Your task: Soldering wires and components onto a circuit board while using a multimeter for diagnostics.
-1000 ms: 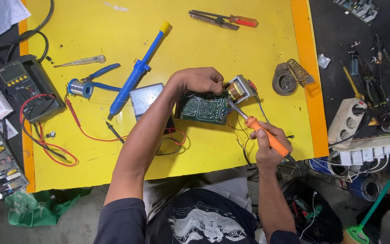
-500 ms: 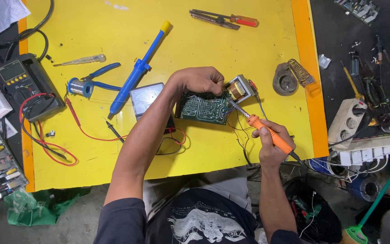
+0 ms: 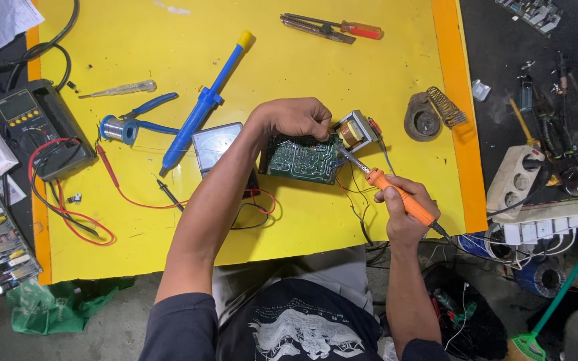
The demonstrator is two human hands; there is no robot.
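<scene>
Nearest to the person, the right hand (image 3: 406, 210) is closed around the orange handle of a soldering iron (image 3: 396, 194) – its metal tip points up-left to the edge of the green circuit board (image 3: 300, 159). The board lies on the yellow table (image 3: 316, 67), near its front edge. The left hand (image 3: 297, 118) grips the board's far edge with curled fingers, just beside a small transformer (image 3: 356, 130). Further away lie a blue desoldering pump (image 3: 202, 107) and a red-handled screwdriver (image 3: 342, 27).
</scene>
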